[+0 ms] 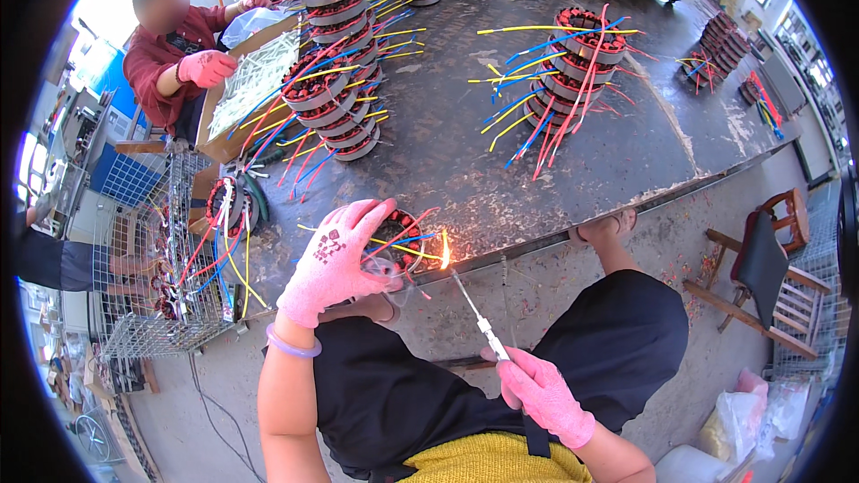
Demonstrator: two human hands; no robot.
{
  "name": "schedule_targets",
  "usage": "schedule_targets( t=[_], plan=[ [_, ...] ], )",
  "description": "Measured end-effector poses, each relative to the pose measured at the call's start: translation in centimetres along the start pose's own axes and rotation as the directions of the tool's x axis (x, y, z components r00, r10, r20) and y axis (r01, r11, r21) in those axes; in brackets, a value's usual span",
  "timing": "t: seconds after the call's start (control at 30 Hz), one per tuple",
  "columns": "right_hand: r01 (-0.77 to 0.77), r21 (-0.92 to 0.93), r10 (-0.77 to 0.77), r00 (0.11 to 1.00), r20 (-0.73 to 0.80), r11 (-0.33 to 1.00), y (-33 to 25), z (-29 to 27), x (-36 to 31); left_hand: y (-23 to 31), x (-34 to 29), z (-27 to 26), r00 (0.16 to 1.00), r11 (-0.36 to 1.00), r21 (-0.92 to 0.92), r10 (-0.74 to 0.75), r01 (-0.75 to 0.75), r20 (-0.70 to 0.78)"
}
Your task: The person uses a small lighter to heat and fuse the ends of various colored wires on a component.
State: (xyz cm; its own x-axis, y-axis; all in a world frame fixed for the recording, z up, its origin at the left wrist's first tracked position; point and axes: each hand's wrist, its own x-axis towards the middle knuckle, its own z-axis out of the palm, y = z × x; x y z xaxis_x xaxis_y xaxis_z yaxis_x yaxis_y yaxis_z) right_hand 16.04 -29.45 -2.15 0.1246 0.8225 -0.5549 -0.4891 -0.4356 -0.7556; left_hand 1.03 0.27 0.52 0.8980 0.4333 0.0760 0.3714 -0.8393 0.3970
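Observation:
My left hand [338, 255], in a pink glove, is curved round the near-left side of a motor stator [404, 225] at the table's front edge. Red, blue and yellow lead wires stick out of the stator to the right. Something clear and thin shows by my left thumb; I cannot make out what it is. My right hand [537, 391], also gloved in pink, grips a slim gas torch [486, 328] with a thin metal nozzle. An orange flame [445, 250] burns beyond its tip, at the wire ends.
Stacked stators [573, 80] stand on the dark table [447, 143], with taller stacks [335, 80] at the back left. Another stator [234, 204] lies left of my hand. Across the table a co-worker [165, 54] reaches over a box of white sleeves [255, 80]. A chair [761, 268] stands right.

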Motion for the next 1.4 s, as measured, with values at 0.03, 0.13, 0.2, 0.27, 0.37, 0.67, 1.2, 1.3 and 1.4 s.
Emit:
schedule_targets(
  t=[0.03, 0.13, 0.2, 0.27, 0.37, 0.67, 1.2, 1.3, 1.4],
  plan=[
    [-0.006, -0.005, 0.006, 1.0, -0.004, 1.0, -0.01, 0.03, 0.02, -0.17, 0.02, 0.09, 1.0, 1.0, 0.008, 0.0, 0.0, 0.002],
    [-0.026, -0.022, 0.025, 1.0, -0.006, 0.999, -0.28, 0.14, 0.01, -0.73, 0.02, 0.36, 0.999, 0.999, -0.009, 0.03, -0.03, -0.014],
    [-0.025, -0.015, 0.025, 1.0, -0.007, 1.0, -0.23, 0.13, -0.07, -0.63, 0.01, 0.37, 1.0, 1.0, -0.006, 0.024, -0.024, -0.014],
    [-0.012, 0.012, 0.012, 1.0, -0.008, 1.0, 0.05, 0.1, -0.02, -0.42, 0.09, 0.32, 1.0, 1.0, -0.009, 0.018, -0.018, -0.011],
    [-0.006, 0.069, 0.006, 1.0, -0.005, 0.998, 0.62, -0.1, -0.03, 0.01, 0.4, 0.14, 1.0, 1.0, -0.011, 0.002, -0.002, 0.002],
    [-0.01, -0.001, 0.01, 1.0, -0.01, 1.0, 0.29, 0.12, 0.13, 0.25, 0.07, 0.07, 0.999, 0.999, 0.019, -0.032, 0.032, 0.017],
    [0.024, -0.018, -0.024, 1.0, -0.014, 1.0, -0.04, 0.2, -0.19, 0.03, -0.01, 0.24, 1.0, 1.0, 0.01, -0.026, 0.025, 0.013],
    [0.005, -0.051, -0.006, 1.0, -0.016, 0.999, 0.42, -0.2, -0.12, -0.11, -0.04, 0.21, 1.0, 1.0, 0.006, -0.025, 0.025, 0.017],
    [0.015, -0.072, -0.015, 1.0, -0.008, 0.997, -0.11, -0.01, -0.07, 0.02, -0.08, 0.22, 1.0, 1.0, 0.006, -0.024, 0.024, 0.006]
  ],
)
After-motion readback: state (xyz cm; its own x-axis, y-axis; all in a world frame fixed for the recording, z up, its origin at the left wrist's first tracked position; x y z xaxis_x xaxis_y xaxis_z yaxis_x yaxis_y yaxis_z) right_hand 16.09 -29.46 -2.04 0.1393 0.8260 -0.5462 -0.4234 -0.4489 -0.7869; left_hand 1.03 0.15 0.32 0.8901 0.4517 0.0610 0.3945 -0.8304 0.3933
